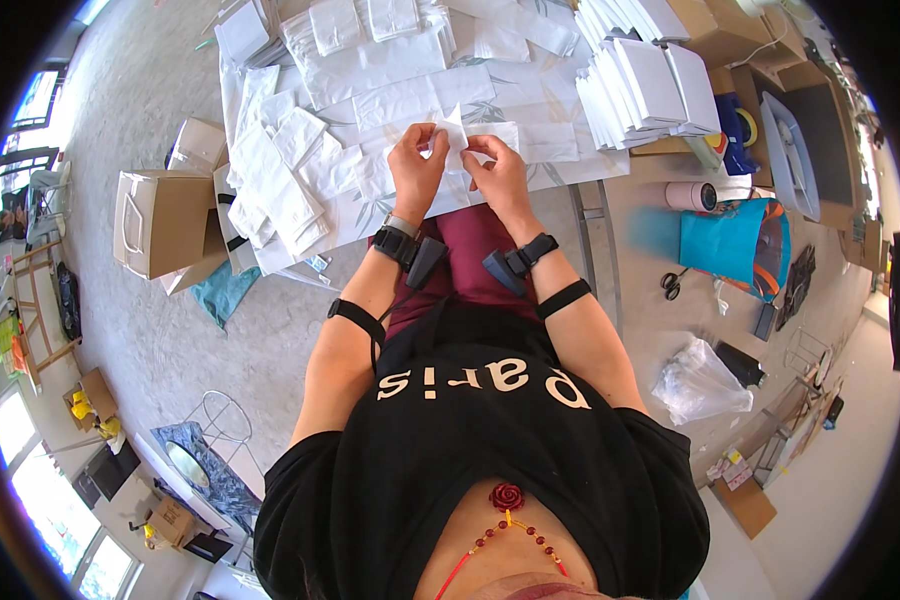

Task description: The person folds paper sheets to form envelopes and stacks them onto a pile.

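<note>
My left hand (419, 174) and my right hand (501, 180) meet above the near edge of the table. A small, thin white sheet (454, 131) stands up between them, pinched in the fingers of both hands. Whether it is paper or plastic I cannot tell. Below and beside the hands lie flat white sleeves (548, 142) on a pale leaf-patterned tablecloth (560, 176). To the left of my left hand spreads a loose heap of white sleeves (280, 190). Further back, flat white packs (370, 70) are laid over one another.
Stacks of folded white card (650, 90) rise at the table's right. Cardboard boxes stand left (160, 225) and right (820, 130) of it. On the right floor are a blue bag (725, 245), a pink cup (688, 196), scissors (672, 287) and a clear plastic bag (703, 380).
</note>
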The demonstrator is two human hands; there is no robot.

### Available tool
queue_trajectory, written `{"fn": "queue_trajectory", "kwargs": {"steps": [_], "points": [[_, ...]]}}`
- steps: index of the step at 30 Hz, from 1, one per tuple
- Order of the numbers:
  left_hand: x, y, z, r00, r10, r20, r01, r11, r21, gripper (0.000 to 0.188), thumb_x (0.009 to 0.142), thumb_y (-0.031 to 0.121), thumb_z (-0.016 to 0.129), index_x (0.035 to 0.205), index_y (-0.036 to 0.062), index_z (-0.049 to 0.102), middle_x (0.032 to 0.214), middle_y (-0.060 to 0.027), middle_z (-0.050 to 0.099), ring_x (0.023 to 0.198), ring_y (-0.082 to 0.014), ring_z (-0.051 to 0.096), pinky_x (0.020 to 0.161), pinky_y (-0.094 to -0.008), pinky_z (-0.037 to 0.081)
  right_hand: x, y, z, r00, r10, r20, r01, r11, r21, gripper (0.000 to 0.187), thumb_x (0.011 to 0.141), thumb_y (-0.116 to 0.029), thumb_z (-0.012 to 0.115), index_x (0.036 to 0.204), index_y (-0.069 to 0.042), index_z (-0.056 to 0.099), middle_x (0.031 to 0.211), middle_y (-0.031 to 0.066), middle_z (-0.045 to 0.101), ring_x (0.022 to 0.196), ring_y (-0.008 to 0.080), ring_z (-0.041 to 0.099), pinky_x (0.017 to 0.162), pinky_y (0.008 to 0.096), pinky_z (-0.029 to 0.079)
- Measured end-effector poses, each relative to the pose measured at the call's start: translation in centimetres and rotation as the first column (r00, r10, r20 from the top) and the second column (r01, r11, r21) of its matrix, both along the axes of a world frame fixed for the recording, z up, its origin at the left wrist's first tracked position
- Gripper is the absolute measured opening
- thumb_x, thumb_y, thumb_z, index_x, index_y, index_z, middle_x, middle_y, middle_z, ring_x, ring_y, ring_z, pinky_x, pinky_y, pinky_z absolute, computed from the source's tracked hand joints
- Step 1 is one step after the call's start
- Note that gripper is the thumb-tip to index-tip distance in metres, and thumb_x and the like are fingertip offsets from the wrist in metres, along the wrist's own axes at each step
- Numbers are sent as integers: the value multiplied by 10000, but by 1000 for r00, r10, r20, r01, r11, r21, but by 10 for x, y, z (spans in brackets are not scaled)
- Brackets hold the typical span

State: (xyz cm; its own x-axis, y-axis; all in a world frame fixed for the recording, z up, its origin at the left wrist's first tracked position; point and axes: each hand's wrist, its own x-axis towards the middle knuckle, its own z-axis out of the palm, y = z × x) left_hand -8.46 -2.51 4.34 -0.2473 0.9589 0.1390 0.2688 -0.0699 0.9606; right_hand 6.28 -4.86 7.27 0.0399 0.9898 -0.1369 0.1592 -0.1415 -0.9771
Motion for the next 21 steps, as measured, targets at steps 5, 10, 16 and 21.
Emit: {"fn": "queue_trajectory", "kwargs": {"steps": [5, 10, 16, 21], "points": [[1, 0, 1, 1000, -1, 12, 2, 1000, -5, 240, 913, 187, 751, 1027, -23, 728, 895, -153, 768, 827, -231, 743, 817, -351, 574, -1, 2, 2, 991, -7, 132, 4, 1000, 25, 235, 946, -141, 735, 1116, 21, 725, 960, 70, 770, 566, 101, 652, 527, 266, 496], [-3, 2, 0, 1000, 15, -2, -15, 1000, 1, 237, 916, 189, 749, 1025, -21, 731, 889, -146, 770, 830, -224, 743, 823, -352, 569, -4, 0, 6, 983, 17, 185, -32, 996, 78, 229, 949, -152, 735, 1111, 10, 737, 873, 52, 763, 554, 97, 650, 539, 265, 495], [-3, 0, 8, 999, -14, -33, 12, 998, -61, 232, 949, 159, 739, 1065, -42, 726, 963, -116, 776, 898, -158, 727, 875, -313, 571, -5, 3, 4, 990, -2, 141, -5, 999, 49, 213, 960, -162, 725, 1092, 4, 749, 846, 47, 761, 558, 96, 650, 538, 261, 489], [-3, -1, 8, 1000, 12, -3, -12, 1000, -27, 234, 930, 177, 747, 1037, -31, 737, 917, -134, 777, 851, -193, 742, 842, -331, 578, -7, 2, 9, 987, 5, 161, -16, 998, 68, 199, 962, -174, 713, 1065, -9, 752, 834, 76, 767, 561, 143, 682, 559, 290, 513]]}}
